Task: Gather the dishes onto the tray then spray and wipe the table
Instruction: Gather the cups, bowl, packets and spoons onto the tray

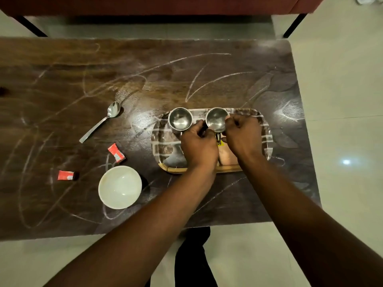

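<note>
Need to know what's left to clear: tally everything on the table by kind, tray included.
Steel cups: 2, both on the tray
Tray: 1
White bowl: 1
Spoon: 1
Red wrappers: 2
Total: 7

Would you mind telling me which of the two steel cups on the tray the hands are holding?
The right-hand cup: both hands grip it, while the left-hand cup stands untouched.

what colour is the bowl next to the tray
The bowl is plain white, seen clearly in the head view.
</note>
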Available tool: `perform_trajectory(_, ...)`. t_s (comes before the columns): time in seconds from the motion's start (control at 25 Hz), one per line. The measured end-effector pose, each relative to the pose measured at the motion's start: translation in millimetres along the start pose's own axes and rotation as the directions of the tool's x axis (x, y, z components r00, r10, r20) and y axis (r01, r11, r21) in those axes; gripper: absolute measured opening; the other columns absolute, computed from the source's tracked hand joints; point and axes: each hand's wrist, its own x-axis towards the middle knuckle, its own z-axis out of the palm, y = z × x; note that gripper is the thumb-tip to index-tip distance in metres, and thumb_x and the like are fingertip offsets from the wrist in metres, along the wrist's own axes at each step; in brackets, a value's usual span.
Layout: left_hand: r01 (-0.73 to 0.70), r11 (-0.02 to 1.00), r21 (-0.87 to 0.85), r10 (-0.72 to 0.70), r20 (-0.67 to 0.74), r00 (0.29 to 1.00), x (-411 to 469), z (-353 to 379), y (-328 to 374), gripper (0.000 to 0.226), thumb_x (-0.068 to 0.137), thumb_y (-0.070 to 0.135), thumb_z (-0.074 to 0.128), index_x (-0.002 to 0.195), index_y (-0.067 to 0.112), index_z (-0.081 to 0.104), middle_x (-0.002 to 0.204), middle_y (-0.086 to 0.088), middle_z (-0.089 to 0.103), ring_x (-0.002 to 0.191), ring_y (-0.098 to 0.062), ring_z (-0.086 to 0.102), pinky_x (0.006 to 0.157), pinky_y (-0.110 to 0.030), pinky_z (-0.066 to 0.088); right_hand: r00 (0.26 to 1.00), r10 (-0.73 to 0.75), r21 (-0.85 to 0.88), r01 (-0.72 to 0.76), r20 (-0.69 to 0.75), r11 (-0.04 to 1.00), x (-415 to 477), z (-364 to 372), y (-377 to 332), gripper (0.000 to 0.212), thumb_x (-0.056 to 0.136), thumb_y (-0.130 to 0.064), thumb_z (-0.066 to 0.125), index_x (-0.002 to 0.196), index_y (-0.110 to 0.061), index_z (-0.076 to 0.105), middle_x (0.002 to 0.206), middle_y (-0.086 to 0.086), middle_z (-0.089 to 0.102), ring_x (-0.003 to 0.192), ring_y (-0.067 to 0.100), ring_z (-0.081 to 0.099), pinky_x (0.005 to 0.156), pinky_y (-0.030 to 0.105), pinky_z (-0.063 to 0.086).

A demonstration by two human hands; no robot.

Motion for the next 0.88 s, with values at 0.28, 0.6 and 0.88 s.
perform_trajectory(0.28, -0.017, 1.000, 0.012, 0.019, -0.170, 0.985, 8.8, 12.2, -14.0, 0.024, 0.096, 0.011, 0.067, 0.116, 0.014, 0.081, 0.104, 0.009, 0.081, 0.099, -0.009, 0.075, 0.095, -0.030, 0.059, 0.999, 0.031, -0.103, -0.034, -0.030, 0.994, 6.9, 9.2, -8.7, 0.042, 0.099, -0.027, 0.054, 0.065, -0.004, 0.061, 0.063, 0.010, 0.070, 0.062, 0.030, 0.070, 0.060, 0.042, 0.056)
perform_trajectory(0.6, 0.046, 0.998, -0.037, -0.054, -0.249, 0.967, 12.2, 14.8, -14.4, 0.016, 0.096, 0.012, 0.070, 0.103, 0.010, 0.084, 0.092, 0.000, 0.083, 0.089, -0.014, 0.076, 0.084, -0.030, 0.059, 0.999, -0.008, -0.145, 0.001, -0.053, 0.989, 6.3, 11.6, -10.6, 0.045, 0.102, -0.021, 0.057, 0.059, -0.007, 0.055, 0.051, 0.005, 0.055, 0.045, 0.011, 0.044, 0.043, 0.016, 0.032)
perform_trajectory(0.88, 0.137, 0.986, -0.095, -0.155, -0.207, 0.966, 1.0, 0.5, -2.4, 0.013, 0.094, 0.015, 0.074, 0.102, 0.010, 0.083, 0.091, -0.001, 0.083, 0.088, -0.016, 0.078, 0.090, -0.042, 0.064, 0.997, 0.068, -0.118, -0.071, -0.029, 0.991, -1.4, 8.3, -16.0, 0.038, 0.102, -0.043, 0.062, 0.123, -0.016, 0.078, 0.100, 0.002, 0.082, 0.086, 0.006, 0.072, 0.078, 0.023, 0.050)
